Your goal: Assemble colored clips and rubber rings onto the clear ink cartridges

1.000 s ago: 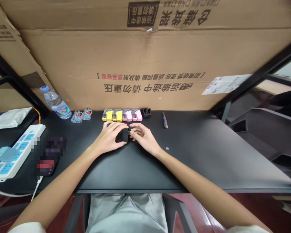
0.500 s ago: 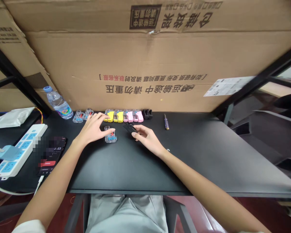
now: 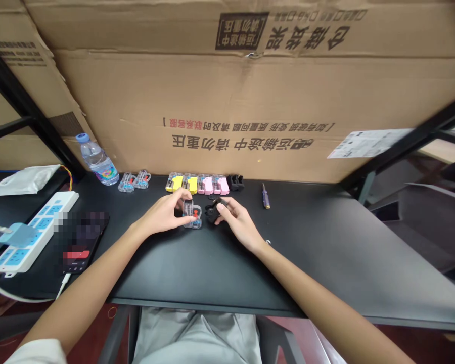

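My left hand grips a clear plastic case with red and blue parts inside, thumb along its near side and fingers at its far end. Close by on the right, my right hand pinches a black plastic part between thumb and fingers. A small gap separates the two pieces, both low over the black table. Behind them stands a row of clear cases with yellow pieces and pink pieces, ending in more black parts. Two similar clear cases lie farther left.
A screwdriver lies right of the row. To the left are a water bottle, a power strip, a phone on a cable and a white packet. A cardboard sheet walls off the table's back.
My left hand has closed on the clear case and lifted or tilted it toward the right. My right hand has turned the black part and brought it near the case. The view has shifted slightly.
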Demonstrator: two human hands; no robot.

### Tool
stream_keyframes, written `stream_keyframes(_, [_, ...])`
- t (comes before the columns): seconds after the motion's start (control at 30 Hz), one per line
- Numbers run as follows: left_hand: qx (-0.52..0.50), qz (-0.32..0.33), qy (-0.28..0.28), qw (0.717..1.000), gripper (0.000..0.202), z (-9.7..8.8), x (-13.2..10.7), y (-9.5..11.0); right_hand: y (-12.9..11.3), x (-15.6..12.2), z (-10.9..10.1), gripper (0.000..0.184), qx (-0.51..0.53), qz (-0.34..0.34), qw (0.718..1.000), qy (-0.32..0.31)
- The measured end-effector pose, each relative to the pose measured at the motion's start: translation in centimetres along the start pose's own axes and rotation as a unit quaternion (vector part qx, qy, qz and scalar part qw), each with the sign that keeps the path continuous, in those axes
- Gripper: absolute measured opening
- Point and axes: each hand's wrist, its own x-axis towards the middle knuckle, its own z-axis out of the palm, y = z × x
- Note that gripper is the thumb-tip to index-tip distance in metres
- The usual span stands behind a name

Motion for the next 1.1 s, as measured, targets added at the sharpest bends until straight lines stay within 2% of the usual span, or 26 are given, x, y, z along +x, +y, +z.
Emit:
stream_keyframes(0.07, [-0.022, 0.009, 0.019, 1.000, 0.048, 1.0, 0.1, 0.0, 0.1, -0.2, -0.1, 0.048, -0.006, -0.005, 1.000, -0.009])
stream_keyframes(0.17, [-0.033, 0.005, 0.002, 0.999, 0.044, 1.8, 0.1, 0.1, 0.0, -0.6, -0.2, 0.047, -0.012, -0.004, 0.999, -0.033])
stream_keyframes(0.27, [-0.036, 0.010, -0.021, 0.999, 0.038, 1.8, 0.0, 0.2, 0.0, -0.8, -0.3, 0.047, -0.011, 0.003, 0.998, -0.057])
stream_keyframes(0.43, [-0.011, 0.014, -0.038, 0.999, 0.051, 1.7, -0.2, 0.4, 0.6, -0.9, -0.3, 0.045, -0.033, -0.004, 0.998, -0.056])
stream_keyframes(0.57, [-0.028, 0.019, -0.067, 0.997, 0.054, 1.7, -0.3, 0.4, 1.0, -0.8, -0.5, 0.042, -0.037, 0.009, 0.998, -0.058])
stream_keyframes(0.73, [-0.011, 0.000, -0.055, 0.998, 0.064, 2.0, -0.4, 0.1, 0.7, -0.6, -0.6, 0.046, -0.024, 0.034, 0.998, -0.049])
stream_keyframes(0.9, [0.022, -0.015, -0.052, 0.998, 0.059, 2.2, -0.5, -0.2, -0.2, -0.7, -0.8, 0.048, -0.024, 0.048, 0.997, -0.049])
stream_keyframes(1.1, [-0.021, -0.016, -0.059, 0.998, 0.049, 2.6, -0.4, 0.4, 0.1, -0.8, -0.7, 0.048, -0.034, 0.047, 0.996, -0.062])
